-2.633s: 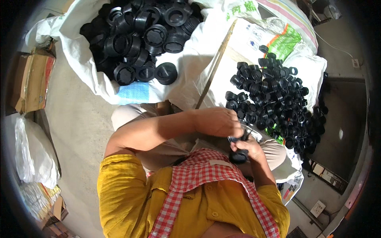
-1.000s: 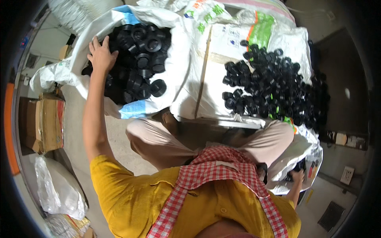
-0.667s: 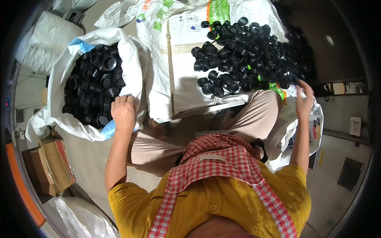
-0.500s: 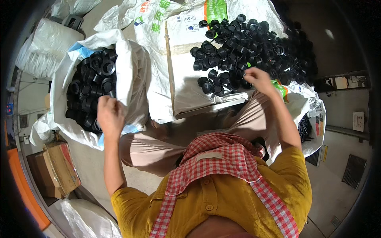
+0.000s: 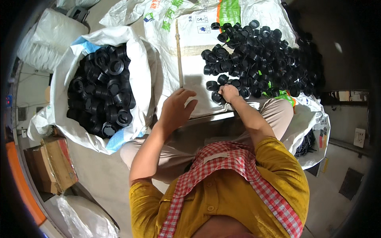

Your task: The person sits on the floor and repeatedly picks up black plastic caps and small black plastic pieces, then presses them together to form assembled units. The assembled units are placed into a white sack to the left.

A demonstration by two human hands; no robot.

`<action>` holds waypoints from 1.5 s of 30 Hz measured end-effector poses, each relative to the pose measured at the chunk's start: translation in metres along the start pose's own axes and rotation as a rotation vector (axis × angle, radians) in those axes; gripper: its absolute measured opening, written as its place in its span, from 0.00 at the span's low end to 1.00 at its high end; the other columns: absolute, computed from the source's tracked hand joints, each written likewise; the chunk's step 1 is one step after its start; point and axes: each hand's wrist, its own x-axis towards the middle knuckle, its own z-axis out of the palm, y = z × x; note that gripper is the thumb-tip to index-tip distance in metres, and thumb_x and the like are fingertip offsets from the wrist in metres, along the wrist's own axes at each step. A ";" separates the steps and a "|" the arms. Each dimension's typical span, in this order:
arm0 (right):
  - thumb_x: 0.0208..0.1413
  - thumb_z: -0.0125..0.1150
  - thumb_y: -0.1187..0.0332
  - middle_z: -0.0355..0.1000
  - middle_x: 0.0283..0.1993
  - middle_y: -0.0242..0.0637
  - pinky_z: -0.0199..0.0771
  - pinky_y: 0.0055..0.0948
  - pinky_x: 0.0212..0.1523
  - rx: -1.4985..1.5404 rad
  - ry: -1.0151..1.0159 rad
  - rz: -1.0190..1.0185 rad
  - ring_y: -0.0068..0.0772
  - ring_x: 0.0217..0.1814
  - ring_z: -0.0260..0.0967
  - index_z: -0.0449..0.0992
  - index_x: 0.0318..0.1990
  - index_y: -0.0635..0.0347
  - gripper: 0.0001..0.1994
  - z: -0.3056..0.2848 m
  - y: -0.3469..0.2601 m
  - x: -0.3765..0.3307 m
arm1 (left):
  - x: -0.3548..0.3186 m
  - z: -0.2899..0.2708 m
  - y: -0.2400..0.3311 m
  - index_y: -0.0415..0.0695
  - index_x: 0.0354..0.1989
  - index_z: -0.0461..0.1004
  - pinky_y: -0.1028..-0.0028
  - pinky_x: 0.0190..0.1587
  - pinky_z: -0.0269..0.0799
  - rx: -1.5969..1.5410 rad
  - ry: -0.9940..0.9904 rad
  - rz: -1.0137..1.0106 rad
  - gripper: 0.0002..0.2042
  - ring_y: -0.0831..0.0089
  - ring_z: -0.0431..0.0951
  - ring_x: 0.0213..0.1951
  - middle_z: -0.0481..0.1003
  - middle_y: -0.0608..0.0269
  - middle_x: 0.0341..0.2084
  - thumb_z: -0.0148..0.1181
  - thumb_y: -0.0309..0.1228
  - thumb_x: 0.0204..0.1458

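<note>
A heap of black round plastic caps [image 5: 254, 55] lies on the white printed sack sheet [image 5: 194, 79] in front of me. My right hand [image 5: 229, 93] is at the heap's near left edge, its fingers closed around a black plastic cap that they mostly hide. My left hand [image 5: 176, 107] hovers over the sheet's near left corner, thumb and fingers apart, with nothing seen in it. To its left stands a white woven sack [image 5: 137, 71], its mouth rolled wide, full of black threaded plastic caps [image 5: 99, 87].
A thin strip [image 5: 179, 55] runs along the sheet. Right of my knee, a second white sack [image 5: 317, 123] holds thin black pieces [image 5: 305, 143]. Cardboard boxes [image 5: 59, 164] and a clear plastic bag [image 5: 85, 214] lie at the left. White packed bundles [image 5: 51, 37] stand behind the sack.
My left hand has moved right, from the full sack to the sheet, and opened. My right hand has shifted left and nearer to me, to the heap's near edge. The view has shifted slightly.
</note>
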 end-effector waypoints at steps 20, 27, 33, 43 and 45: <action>0.35 0.71 0.58 0.67 0.52 0.33 0.54 0.42 0.56 0.142 0.244 -0.895 0.40 0.64 0.54 0.75 0.48 0.52 0.28 -0.139 -0.102 -0.129 | 0.006 0.043 -0.051 0.34 0.49 0.71 0.73 0.45 0.68 -0.797 -0.672 -0.440 0.23 0.72 0.73 0.40 0.75 0.58 0.41 0.53 0.25 0.39; 0.41 0.58 0.78 0.69 0.36 0.38 0.62 0.38 0.45 0.173 0.140 -0.858 0.41 0.43 0.67 0.69 0.31 0.59 0.08 -0.128 -0.100 -0.123 | -0.021 0.067 -0.039 0.34 0.46 0.72 0.73 0.45 0.67 -0.595 -0.488 -0.335 0.20 0.72 0.73 0.38 0.75 0.63 0.35 0.59 0.31 0.43; 0.49 0.55 0.74 0.70 0.29 0.39 0.58 0.34 0.44 0.087 0.211 -0.616 0.38 0.37 0.66 0.71 0.34 0.58 0.04 -0.112 -0.106 -0.142 | -0.014 0.064 -0.027 0.42 0.42 0.74 0.63 0.44 0.71 0.051 -0.535 -0.331 0.15 0.60 0.75 0.42 0.75 0.60 0.44 0.61 0.31 0.45; 0.56 0.57 0.64 0.74 0.34 0.41 0.68 0.37 0.46 1.971 -0.593 -0.399 0.41 0.43 0.68 0.74 0.31 0.63 0.10 -0.145 -0.067 -0.125 | -0.004 0.037 -0.027 0.42 0.53 0.68 0.71 0.49 0.72 -1.046 -0.026 -0.103 0.20 0.72 0.75 0.48 0.75 0.59 0.45 0.60 0.23 0.50; 0.57 0.57 0.66 0.73 0.41 0.40 0.67 0.38 0.52 2.103 -0.208 -0.159 0.40 0.49 0.68 0.72 0.30 0.60 0.08 -0.139 -0.107 -0.118 | -0.009 0.060 -0.024 0.41 0.56 0.64 0.70 0.51 0.71 -1.448 -0.182 -0.437 0.21 0.72 0.70 0.53 0.72 0.57 0.50 0.58 0.22 0.52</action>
